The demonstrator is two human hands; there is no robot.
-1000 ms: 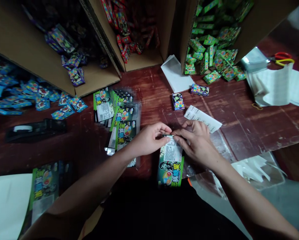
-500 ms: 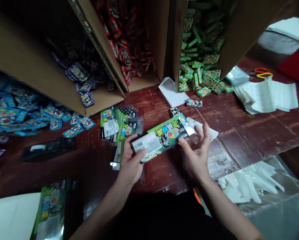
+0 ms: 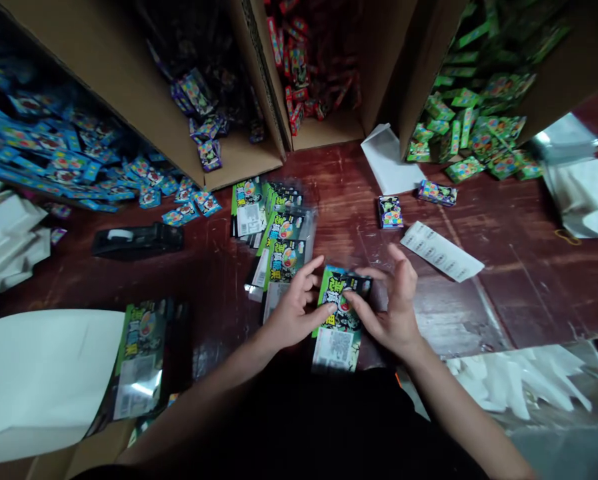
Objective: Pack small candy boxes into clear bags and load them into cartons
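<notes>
Between my two hands is a candy bag (image 3: 336,350), green and black with colourful lettering and a pale label at its lower end. It stands lengthwise toward my body. My left hand (image 3: 299,307) holds its left edge, thumb on the front. On the right edge, my right hand (image 3: 391,310) presses its thumb to the print; some of its fingers are behind the bag. Just left of my left hand lies an overlapping pile of similar candy bags (image 3: 283,257). Beyond my right hand are a small purple box (image 3: 391,212), another purple box (image 3: 437,193) and a label strip (image 3: 443,251).
Open cartons hold small blue packs (image 3: 63,163), purple packs (image 3: 196,90), red packs (image 3: 299,63) and green packs (image 3: 466,133). A black tool (image 3: 139,240) lies left. More candy bags (image 3: 139,360) sit beside a white sheet (image 3: 43,373). Crumpled white paper (image 3: 513,380) fills a clear container at right.
The candy bag has turned from lying crosswise to pointing lengthwise at me, and sits closer to my body. My right hand has come in against it. The camera view has shifted left.
</notes>
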